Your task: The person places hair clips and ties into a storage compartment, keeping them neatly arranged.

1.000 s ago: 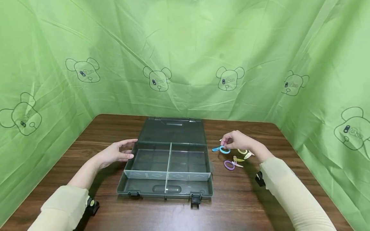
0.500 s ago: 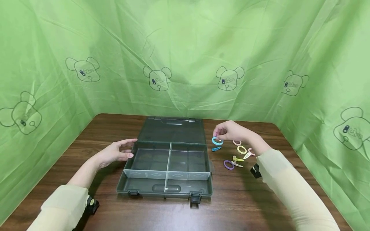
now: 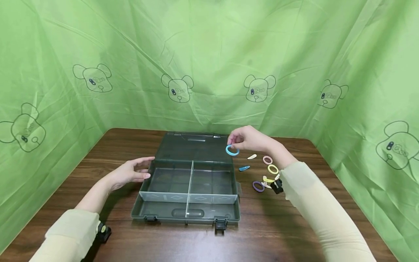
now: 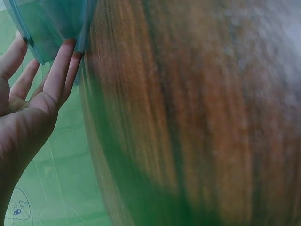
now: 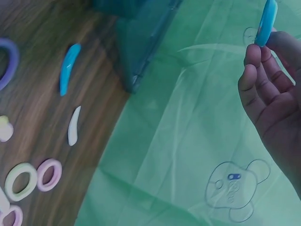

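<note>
Between thumb and fingertips, my right hand pinches a blue hair tie, which hangs in front of the box lid's right edge in the head view. The right wrist view shows that hair tie edge-on at the fingertips. An open dark grey plastic box lies on the table, split by clear dividers into compartments. At its left side, my left hand rests with fingers spread and relaxed. In the left wrist view, fingertips of the left hand touch the box wall.
Right of the box lie a blue hair clip, a cream clip, a pink hair tie, a yellow one, a purple one and several pale clips. Green cloth encloses the wooden table.
My right hand has lifted the blue hair tie from beside the blue clip and carried it left and up, toward the lid. My left hand has stayed at the box.
</note>
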`<state>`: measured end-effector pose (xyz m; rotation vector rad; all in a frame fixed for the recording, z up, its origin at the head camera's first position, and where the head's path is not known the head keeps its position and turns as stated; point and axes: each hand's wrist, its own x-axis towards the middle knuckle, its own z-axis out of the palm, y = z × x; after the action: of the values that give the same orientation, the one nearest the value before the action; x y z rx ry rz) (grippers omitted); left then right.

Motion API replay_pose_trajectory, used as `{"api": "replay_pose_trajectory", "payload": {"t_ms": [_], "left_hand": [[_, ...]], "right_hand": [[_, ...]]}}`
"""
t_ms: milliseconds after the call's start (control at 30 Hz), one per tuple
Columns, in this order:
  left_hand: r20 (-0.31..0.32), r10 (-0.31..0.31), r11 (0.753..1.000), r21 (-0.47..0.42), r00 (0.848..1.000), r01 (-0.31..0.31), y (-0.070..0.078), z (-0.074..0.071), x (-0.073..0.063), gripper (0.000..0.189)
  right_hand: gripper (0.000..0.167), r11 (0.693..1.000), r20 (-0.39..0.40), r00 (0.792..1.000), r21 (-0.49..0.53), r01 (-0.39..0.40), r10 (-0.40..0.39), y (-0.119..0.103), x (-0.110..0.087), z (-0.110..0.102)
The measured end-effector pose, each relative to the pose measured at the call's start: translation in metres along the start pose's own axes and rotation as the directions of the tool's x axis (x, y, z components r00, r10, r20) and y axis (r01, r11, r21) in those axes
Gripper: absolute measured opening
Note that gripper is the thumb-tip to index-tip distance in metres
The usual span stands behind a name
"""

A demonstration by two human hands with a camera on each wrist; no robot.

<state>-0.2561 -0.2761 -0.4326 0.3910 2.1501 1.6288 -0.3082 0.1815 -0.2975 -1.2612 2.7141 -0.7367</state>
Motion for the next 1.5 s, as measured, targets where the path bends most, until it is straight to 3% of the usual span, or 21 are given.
{"api": "replay_pose_trajectory", "payload": {"t_ms": [400, 733, 1133, 1500], "left_hand": [[0.000, -0.008, 1.000, -0.002, 1.000, 0.008, 0.003, 0.001, -0.001, 0.081], [0.003, -0.013, 1.000, 0.003, 1.000, 0.013, 0.004, 0.001, -0.001, 0.079], [-0.004, -0.014, 1.000, -0.009, 1.000, 0.014, 0.005, 0.002, -0.001, 0.080], [-0.001, -0.017, 1.000, -0.015, 1.000, 0.017, 0.005, 0.002, -0.001, 0.077]], "right_hand": [[0.006, 0.999, -0.004, 0.999, 0.015, 0.045, -0.045, -0.032, 0.035, 0.000], [0.006, 0.996, 0.025, 0.996, -0.016, 0.085, -0.084, -0.061, 0.068, 0.019], [0.006, 0.990, 0.091, 0.988, -0.046, 0.132, -0.128, -0.083, 0.102, 0.062], [0.007, 0.984, 0.212, 0.965, -0.043, 0.170, -0.158, -0.088, 0.111, 0.117]]}}
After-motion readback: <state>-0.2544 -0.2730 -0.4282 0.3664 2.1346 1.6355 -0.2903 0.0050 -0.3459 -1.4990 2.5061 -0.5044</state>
